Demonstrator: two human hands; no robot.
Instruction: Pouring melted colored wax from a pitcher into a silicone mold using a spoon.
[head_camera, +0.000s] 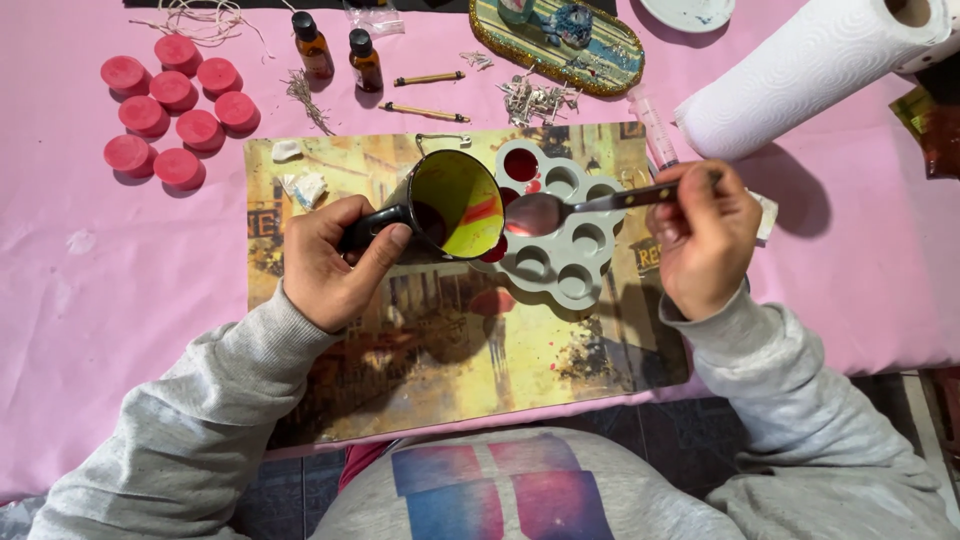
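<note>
My left hand (335, 262) grips the black handle of a small metal pot (455, 203), tilted on its side with its mouth facing right over a grey flower-shaped mould (570, 235). The pot's inside is yellow-green with a red streak. My right hand (700, 235) holds a metal spoon (545, 212) by its handle, the bowl lying level just at the pot's lip above the mould. Two of the mould's cups near the pot hold dark red liquid; the others look bare.
A picture placemat (420, 330) lies under the mould on a pink cloth. Several round red wax discs (170, 110) sit at far left. Two brown dropper bottles (340, 55), wick bits, a syringe (655, 125), a glittery oval tray (560, 40) and a paper towel roll (810, 70) line the back.
</note>
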